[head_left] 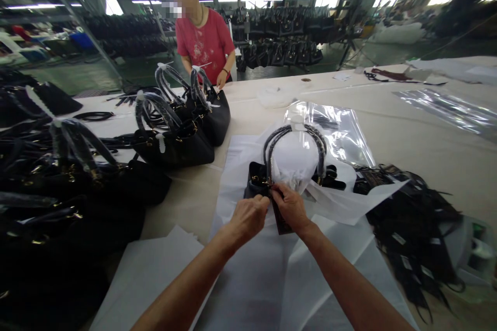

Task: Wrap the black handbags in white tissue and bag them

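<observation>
A black handbag [254, 180] stands before me on white paper [248, 269], its two arched handles [267, 145] wrapped in clear plastic. White stuffing paper [297, 158] bulges from its open top. At the base of the near handle, my left hand [250, 214] is closed with its fingers curled in a pinch. My right hand [289, 207] touches it there, thumb and fingers pressed together. A dark hang tag [283, 223] dangles beneath the right fingers. Whatever cord or small part lies between the fingertips is too small to make out.
Several black handbags [174, 147] crowd the left side of the table [388, 129]. A pile of black tags with cords [404, 217] lies at right. Clear plastic sheets [341, 124] rest behind the bag. Across the table stands a person in a red shirt [205, 41].
</observation>
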### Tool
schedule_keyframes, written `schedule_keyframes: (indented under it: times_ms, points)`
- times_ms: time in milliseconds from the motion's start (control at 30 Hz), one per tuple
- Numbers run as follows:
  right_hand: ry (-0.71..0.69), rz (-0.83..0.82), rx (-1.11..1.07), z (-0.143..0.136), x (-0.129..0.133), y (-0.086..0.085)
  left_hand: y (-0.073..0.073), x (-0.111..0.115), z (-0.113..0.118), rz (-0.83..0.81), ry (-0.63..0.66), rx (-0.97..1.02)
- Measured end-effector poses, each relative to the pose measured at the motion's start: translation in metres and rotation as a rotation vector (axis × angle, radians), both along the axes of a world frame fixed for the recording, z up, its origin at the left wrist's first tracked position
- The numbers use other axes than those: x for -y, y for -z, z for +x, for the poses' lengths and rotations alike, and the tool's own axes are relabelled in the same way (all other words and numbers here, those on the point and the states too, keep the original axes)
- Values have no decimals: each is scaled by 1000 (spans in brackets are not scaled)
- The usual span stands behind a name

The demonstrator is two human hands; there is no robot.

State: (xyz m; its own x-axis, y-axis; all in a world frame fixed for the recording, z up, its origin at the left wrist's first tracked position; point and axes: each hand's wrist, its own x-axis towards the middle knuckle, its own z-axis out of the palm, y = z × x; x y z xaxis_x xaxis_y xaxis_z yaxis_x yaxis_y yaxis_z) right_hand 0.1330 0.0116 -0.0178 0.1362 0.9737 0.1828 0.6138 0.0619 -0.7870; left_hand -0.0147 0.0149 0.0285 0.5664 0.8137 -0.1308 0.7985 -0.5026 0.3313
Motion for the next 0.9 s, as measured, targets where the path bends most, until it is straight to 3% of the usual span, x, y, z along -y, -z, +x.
schedule_keyframes:
  times_ms: [167,300,467,600,700,900]
  points:
    - [-109,132,-70,8,13,2,30,16,4,-20,-40,51]
    - [-20,259,-61,13,26,3,35,18,0,-61,-91,217]
    - [56,283,-168,9,36,6,43,26,0,-133,-143,420]
    - [148,88,-447,-1,40,11,50,30,2,-145,-175,574]
    - [136,-110,-696,-6,41,12,50,31,4,-211,-195,675]
    - [-251,-608,-988,21,41,-7,35,28,-9,-395,-274,805]
